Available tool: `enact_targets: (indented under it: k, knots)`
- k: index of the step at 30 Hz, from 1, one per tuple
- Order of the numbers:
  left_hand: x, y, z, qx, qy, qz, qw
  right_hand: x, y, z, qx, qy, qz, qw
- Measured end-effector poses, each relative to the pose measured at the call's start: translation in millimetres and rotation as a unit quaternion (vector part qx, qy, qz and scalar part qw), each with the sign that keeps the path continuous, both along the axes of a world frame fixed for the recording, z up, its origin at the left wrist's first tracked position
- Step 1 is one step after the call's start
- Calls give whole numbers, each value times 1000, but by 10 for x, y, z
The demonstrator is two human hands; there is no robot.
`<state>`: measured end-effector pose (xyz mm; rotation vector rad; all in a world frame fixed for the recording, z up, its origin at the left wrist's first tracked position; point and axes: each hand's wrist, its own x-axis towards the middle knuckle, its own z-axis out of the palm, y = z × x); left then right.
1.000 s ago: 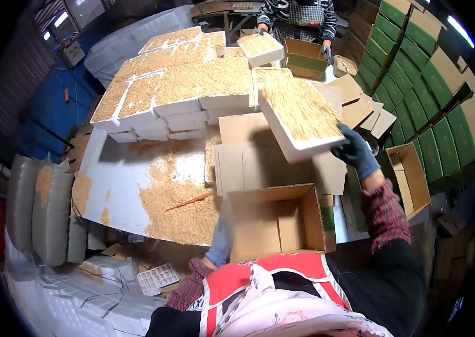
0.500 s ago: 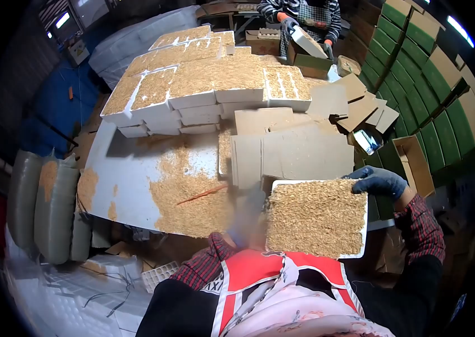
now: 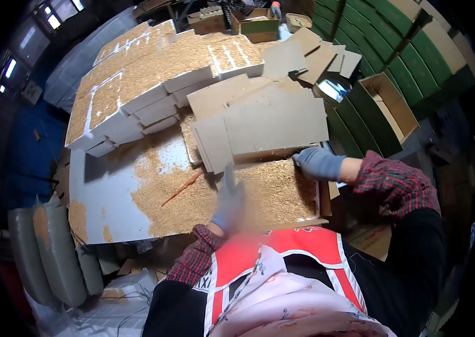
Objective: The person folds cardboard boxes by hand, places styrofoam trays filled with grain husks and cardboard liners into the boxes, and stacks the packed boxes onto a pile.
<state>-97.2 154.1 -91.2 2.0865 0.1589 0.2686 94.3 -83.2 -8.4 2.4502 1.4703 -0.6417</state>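
Tray of husks (image 3: pixel 282 191) lay in the box (image 3: pixel 326 203) at the table's (image 3: pixel 108 196) near edge, lengthwise between left hand (image 3: pixel 229 203), too blurred to judge, and right hand (image 3: pixel 320 163), half-curled at its far right corner, grip unclear.

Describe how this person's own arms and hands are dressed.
The left hand and right hand wear blue-grey gloves; the left one is blurred. Red-and-dark checked sleeves cover the forearms, bunched near the wrists, with black sleeves above them.
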Motion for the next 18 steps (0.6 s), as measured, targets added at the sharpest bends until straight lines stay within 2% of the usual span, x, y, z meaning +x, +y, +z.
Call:
enact_targets:
  k: [2,4,5,6,8,9,10,11,12,13,14,15,16,17,18]
  knots:
    - [-7,-35,75,15,14,-8,1000,-184,73,-422,-48,-121,82,988]
    - [32,-52,130,46,10,-18,999,-346,259,-877,-161,-241,14,957]
    - [71,-49,82,90,2,-16,996,-345,317,-997,-186,-217,47,957]
    - [124,-86,290,-55,45,53,996,-330,347,-1046,-211,-193,81,955]
    - [358,105,290,127,-57,100,985,-313,383,-974,-192,-180,89,961]
    - [528,206,403,149,-83,88,981,-298,404,-824,-193,-145,57,969]
    - [714,318,525,171,-106,79,976,-223,304,-548,-77,-82,67,991]
    - [920,432,537,183,-108,57,976,-70,189,-528,52,-32,66,996]
    - [1134,509,587,233,-90,34,968,96,107,-510,181,20,65,981]
    - [1369,632,520,251,-57,-4,966,243,81,-261,292,203,16,935]
    - [1602,711,417,267,-23,-39,963,450,157,115,201,302,-74,929]
    - [1775,669,395,350,22,-37,936,627,141,414,271,314,-136,900]
    - [1923,630,361,430,68,-35,900,844,143,574,295,356,-282,841]
    - [2066,643,204,456,122,-49,880,1249,139,316,432,173,-211,860]
    - [2112,567,192,501,154,-61,849,1711,136,68,460,39,-216,860]
